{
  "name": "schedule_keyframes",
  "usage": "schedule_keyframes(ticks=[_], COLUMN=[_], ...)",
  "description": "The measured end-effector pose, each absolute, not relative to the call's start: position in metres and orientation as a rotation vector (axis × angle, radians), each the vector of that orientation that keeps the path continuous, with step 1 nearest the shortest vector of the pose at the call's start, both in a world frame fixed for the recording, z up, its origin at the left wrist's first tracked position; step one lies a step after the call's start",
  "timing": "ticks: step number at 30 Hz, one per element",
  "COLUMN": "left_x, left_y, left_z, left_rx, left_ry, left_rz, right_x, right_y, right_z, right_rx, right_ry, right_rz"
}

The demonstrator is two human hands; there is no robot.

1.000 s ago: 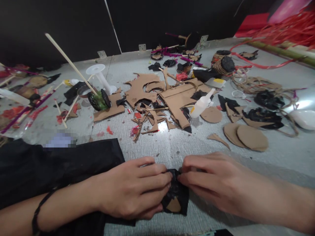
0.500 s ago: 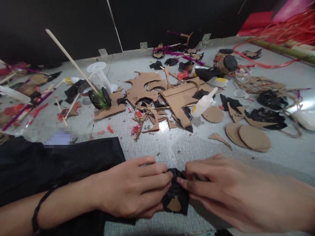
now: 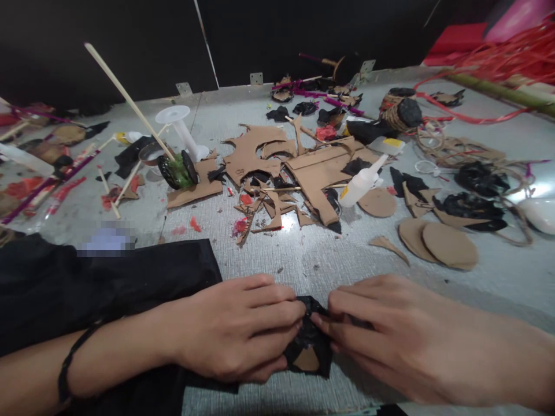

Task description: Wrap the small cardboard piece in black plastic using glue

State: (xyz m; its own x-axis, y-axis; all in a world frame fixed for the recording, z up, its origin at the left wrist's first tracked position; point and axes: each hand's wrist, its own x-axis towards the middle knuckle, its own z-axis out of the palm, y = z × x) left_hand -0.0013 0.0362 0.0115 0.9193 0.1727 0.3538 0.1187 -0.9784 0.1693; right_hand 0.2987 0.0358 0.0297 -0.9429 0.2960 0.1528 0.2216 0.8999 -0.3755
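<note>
Both hands are on a small piece of cardboard (image 3: 307,359) partly covered by folded black sheet material (image 3: 318,346), lying on the table at the bottom middle. My left hand (image 3: 236,329) has its fingers curled over the piece's left side, fingertips pressing on the black folds. From the other side my right hand (image 3: 385,335) pinches the upper right edge, its thumb and fingers closed on the black material. A bare tan patch of cardboard shows near the lower edge. A large black sheet (image 3: 173,268) lies under my left forearm.
Cut cardboard scraps (image 3: 254,153) cover the table's middle. A white glue bottle (image 3: 359,185) stands by several cardboard discs (image 3: 451,245). Further left are a white spool (image 3: 184,136) and a green-and-black reel with a wooden stick (image 3: 130,104). Twine (image 3: 463,147) lies right.
The hands and the black-covered piece hold almost the same position. The view has shifted very slightly, and the fingers keep pressing on the folds.
</note>
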Motion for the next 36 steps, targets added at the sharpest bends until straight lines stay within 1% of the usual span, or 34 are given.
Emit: schedule_keyframes(ticks=[17,25,36], left_x=[0.0014,0.0015,0.0035], left_y=[0.0349,0.0342,0.0333], left_z=[0.013,0.0126,0.0154], left_rx=[2.986,3.014,3.012], left_ry=[0.188,0.164,0.174], left_rz=[0.604,0.593,0.587], right_x=[0.2972,0.2982,0.2907], right_y=[0.0359,0.0317,0.033], right_z=[0.0333,0.033,0.0335], right_rx=[-0.384,-0.435,-0.421], right_ry=[-2.832,-2.799,-2.738], right_rz=[0.571,0.447,0.488])
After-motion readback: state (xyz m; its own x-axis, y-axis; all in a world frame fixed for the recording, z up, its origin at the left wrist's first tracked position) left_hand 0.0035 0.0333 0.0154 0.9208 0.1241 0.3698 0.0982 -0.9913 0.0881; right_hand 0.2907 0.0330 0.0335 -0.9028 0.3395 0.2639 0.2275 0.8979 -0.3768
